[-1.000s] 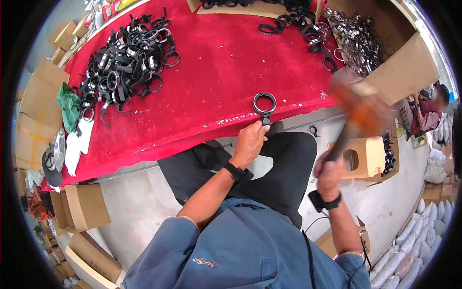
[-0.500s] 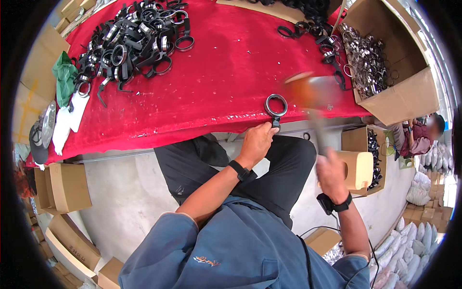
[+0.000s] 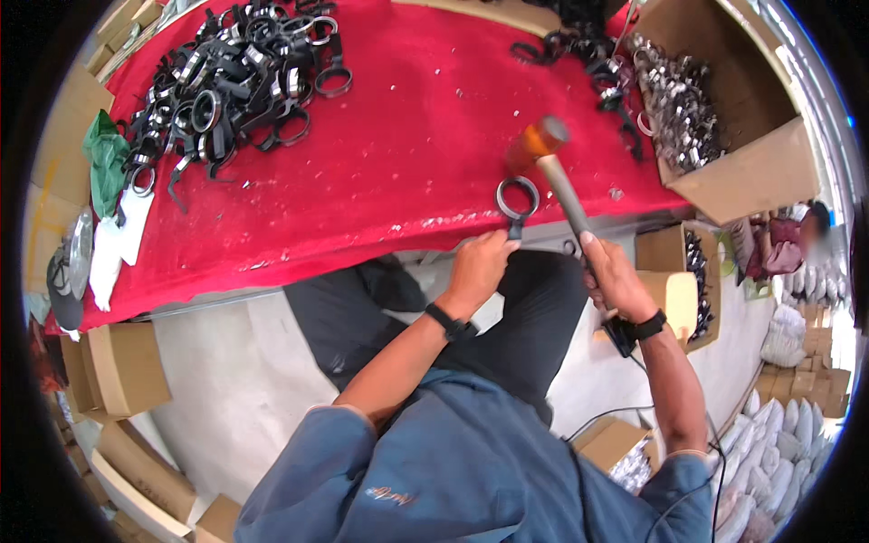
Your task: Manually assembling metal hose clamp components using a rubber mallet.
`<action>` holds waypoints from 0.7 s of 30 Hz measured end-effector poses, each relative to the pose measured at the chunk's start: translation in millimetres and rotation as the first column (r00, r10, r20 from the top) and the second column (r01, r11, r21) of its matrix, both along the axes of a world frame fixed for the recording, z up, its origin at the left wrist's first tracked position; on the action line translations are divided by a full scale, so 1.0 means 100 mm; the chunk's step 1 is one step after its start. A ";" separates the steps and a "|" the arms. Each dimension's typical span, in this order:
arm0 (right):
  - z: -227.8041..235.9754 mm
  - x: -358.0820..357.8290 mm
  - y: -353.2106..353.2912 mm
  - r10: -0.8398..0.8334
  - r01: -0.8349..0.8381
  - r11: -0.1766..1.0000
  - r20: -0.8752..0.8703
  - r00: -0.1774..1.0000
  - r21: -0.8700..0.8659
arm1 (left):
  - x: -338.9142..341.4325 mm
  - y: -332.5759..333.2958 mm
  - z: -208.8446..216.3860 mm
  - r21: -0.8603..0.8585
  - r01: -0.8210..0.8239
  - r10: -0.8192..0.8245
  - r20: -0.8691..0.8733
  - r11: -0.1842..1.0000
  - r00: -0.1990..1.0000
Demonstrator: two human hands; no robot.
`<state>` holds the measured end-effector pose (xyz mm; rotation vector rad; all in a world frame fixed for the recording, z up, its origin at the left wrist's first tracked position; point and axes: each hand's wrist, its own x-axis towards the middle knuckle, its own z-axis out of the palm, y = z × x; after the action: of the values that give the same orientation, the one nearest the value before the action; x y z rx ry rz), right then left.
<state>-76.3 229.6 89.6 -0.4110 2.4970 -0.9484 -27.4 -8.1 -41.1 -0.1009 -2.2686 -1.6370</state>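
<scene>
- The red-covered table (image 3: 407, 136) spreads across in front of me; its near edge runs just past my knees, which probably lets me work at it without stretching.
- At its right end stands a tall carton (image 3: 751, 172), tipped or cut so that its mouth faces the table; the loose metal rings (image 3: 674, 113) heaped inside look easy to reach that way.
- To the far left lies a heap of black-and-silver clamps (image 3: 235, 81), well apart from my hands, so the cloth around them likely stays free for the one piece.
- My right hand (image 3: 620, 279) wraps the mallet (image 3: 566, 195) low on the handle, fingers closed round it, presumably for a longer swing. Its orange head, a little blurred, is up and to the right of the piece in view; I can't tell how high it hangs.
- My left hand (image 3: 480, 267) reaches to the table's edge, thumb and fingertips pinching a short black tab. Gripping so far down should hold the piece steady with my knuckles out of the mallet's way.
- Smallest, the ring piece (image 3: 516, 220) sits at the near edge, its round part over the cloth, its tab toward me.
</scene>
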 end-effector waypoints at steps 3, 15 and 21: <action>0.56 0.08 -0.37 -0.341 0.510 0.845 0.570 0.747 -0.164 | -0.02 -0.09 -0.02 -0.032 -0.061 0.064 0.072 0.998 0.995; -0.14 0.85 0.34 -0.411 0.495 0.616 0.286 0.866 -0.613 | 0.15 -0.26 0.56 -0.354 -0.060 -0.129 -0.486 0.933 0.864; -0.35 0.82 0.41 -0.391 0.528 0.585 0.356 0.849 -0.615 | 0.11 -0.37 0.83 -0.405 -0.045 -0.194 -0.530 0.913 0.826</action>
<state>5.3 270.9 54.7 0.1519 2.0005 -2.0641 -16.2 -45.6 41.8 -0.6904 -2.0908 -0.9554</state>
